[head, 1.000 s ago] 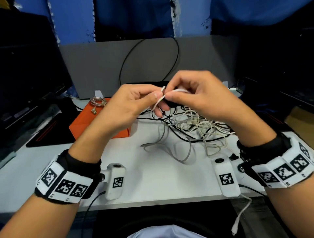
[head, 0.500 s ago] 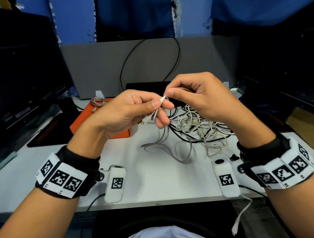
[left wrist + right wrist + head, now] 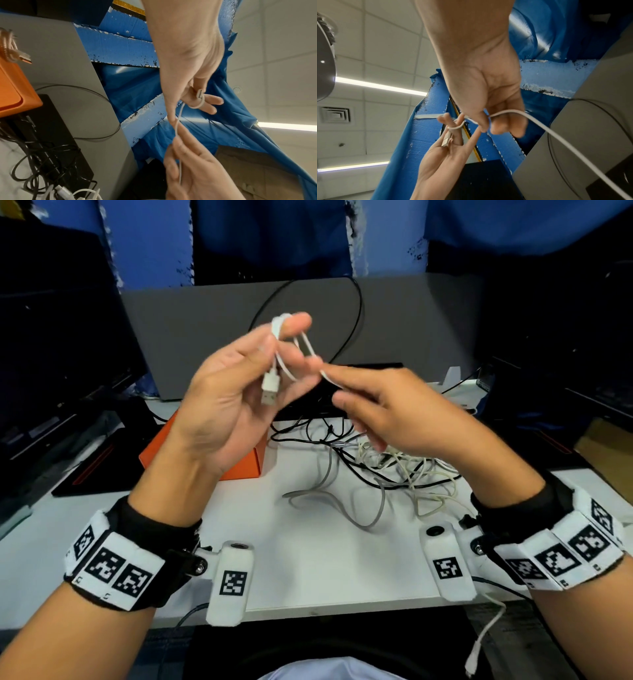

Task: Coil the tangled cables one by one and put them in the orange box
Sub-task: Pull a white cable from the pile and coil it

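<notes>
My left hand [image 3: 284,350] is raised above the table with its palm turned towards me. A white cable [image 3: 279,361] loops over its fingers, and the USB plug [image 3: 269,392] hangs in front of the palm. My right hand [image 3: 337,383] pinches the same cable just right of the left fingers. In the right wrist view the white cable [image 3: 556,135] trails away and down. The tangled pile of black, white and grey cables [image 3: 394,460] lies on the white table [image 3: 308,559]. The orange box [image 3: 156,446] stands behind my left wrist, mostly hidden.
A coiled copper-coloured cable [image 3: 8,44] lies at the orange box [image 3: 10,88]. A grey divider panel [image 3: 205,337] closes the back of the table, with a black device [image 3: 308,409] in front of it. Dark monitors flank both sides.
Both hands have risen from the pile. My left hand has turned palm towards me and the white cable now loops over its fingers. The right hand has slid along the cable.
</notes>
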Demonstrator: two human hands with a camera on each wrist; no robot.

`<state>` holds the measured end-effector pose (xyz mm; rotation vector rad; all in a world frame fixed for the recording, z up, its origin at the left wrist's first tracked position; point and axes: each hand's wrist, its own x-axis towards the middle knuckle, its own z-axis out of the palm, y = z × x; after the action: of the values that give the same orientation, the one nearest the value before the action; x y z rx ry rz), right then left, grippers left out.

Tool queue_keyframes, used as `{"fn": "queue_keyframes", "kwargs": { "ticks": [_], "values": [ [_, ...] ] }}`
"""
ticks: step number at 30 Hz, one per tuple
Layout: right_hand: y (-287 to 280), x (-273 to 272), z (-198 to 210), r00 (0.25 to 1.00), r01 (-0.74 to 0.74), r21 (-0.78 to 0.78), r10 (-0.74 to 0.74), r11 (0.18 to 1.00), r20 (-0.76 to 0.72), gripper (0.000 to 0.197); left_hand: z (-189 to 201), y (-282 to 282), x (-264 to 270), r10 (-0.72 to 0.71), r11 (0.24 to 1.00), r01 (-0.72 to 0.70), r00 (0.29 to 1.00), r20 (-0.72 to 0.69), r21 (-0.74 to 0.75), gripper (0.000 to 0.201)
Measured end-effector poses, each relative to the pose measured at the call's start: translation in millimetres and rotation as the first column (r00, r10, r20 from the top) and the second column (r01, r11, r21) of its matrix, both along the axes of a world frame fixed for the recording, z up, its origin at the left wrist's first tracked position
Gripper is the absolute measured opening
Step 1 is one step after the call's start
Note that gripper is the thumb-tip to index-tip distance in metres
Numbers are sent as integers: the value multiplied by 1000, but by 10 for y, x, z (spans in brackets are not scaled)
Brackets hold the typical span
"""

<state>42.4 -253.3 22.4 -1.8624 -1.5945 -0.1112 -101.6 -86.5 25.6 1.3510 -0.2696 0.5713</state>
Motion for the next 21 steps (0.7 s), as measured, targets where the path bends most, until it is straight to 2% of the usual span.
{"fn": "queue_keyframes", "kwargs": {
  "ticks": [2,3,5,7,9,10,11,13,15,19,21],
  "values": [
    [-1,-50,-30,1000,-17,-187,22,982,23,56,-6,-12,26,200,977,-201,980,23,76,28],
    [-4,-77,-32,998,-52,-229,58,972,22,54,-26,-28,48,322,927,-322,946,32,190,30],
    [-17,-111,-11,994,-93,-260,106,961,36,39,-84,-70,85,485,765,-472,870,90,439,28],
    [-29,-109,18,993,-90,-228,104,970,50,27,-140,-96,97,483,657,-440,869,106,613,26],
    [-49,-75,57,994,-108,-120,107,987,-15,16,-149,-94,93,436,581,-304,900,28,755,24],
    [-58,-57,80,991,-118,-48,115,992,-66,11,-141,-95,84,402,571,-224,915,-31,790,24],
    [-70,-33,101,986,-118,25,120,993,-117,9,-126,-104,68,359,590,-161,930,-79,791,27],
    [-72,-2,112,974,-95,149,123,984,-192,9,-88,-111,36,269,683,-101,956,-121,724,32],
    [-48,2,94,974,-66,210,109,975,-197,11,-67,-110,20,188,757,-51,972,-143,651,35],
    [-23,-16,67,999,10,113,-4,994,-53,22,-79,-54,15,122,859,-16,977,-175,512,28],
    [-40,-37,80,999,24,98,-19,995,-47,29,-86,-52,20,81,897,3,982,-172,441,23]
  ]
}}
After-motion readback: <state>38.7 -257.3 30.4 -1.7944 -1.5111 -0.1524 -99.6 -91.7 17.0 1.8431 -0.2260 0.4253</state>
